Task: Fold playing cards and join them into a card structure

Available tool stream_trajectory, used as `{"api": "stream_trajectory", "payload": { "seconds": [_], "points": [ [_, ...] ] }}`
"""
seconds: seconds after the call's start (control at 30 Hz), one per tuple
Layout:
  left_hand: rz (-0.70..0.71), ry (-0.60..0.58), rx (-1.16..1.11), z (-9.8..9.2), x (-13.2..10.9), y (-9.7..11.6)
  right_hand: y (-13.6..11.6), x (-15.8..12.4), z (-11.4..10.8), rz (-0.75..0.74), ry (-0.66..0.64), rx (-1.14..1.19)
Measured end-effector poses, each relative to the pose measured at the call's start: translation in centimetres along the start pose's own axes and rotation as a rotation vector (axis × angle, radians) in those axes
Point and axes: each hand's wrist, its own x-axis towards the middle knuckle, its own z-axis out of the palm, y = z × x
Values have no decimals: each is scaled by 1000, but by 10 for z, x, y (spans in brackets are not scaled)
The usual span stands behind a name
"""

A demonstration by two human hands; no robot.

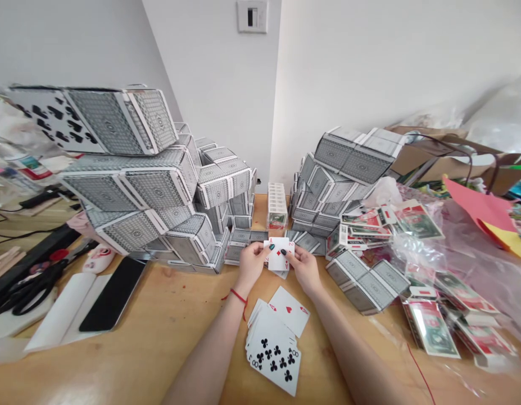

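Playing cards (278,262), red "A" and "2" legible, in closely pinched left fingers (264,249) and right fingers (291,257)

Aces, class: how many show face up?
2: ace of diamonds, held by left hand and right hand; ace of hearts, among loose cards on the table. Others may be hidden.

Showing red “A” and diamond on the held front card (278,248), red “2” on the card behind (291,246); toward the near edge of the tabletop (176,320), “A” and heart on a loose card (292,313), “8” and clubs on the pile's top card (278,363).
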Motion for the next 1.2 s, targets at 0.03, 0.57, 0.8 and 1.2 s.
{"api": "stream_trajectory", "payload": {
  "seconds": [0.03,0.57,0.8,1.2],
  "points": [
    [-5,3,1,0,0,1,1,0,0,3,4,3],
    [-240,-144,-375,-3,-3,7,5,4,-4,-12,169,-4],
    [-264,-218,-500,-1,-4,9,5,4,-5,-27,157,42],
    [-288,-124,-391,4,-3,8,4,1,-3,7,129,20]
  ]
}}
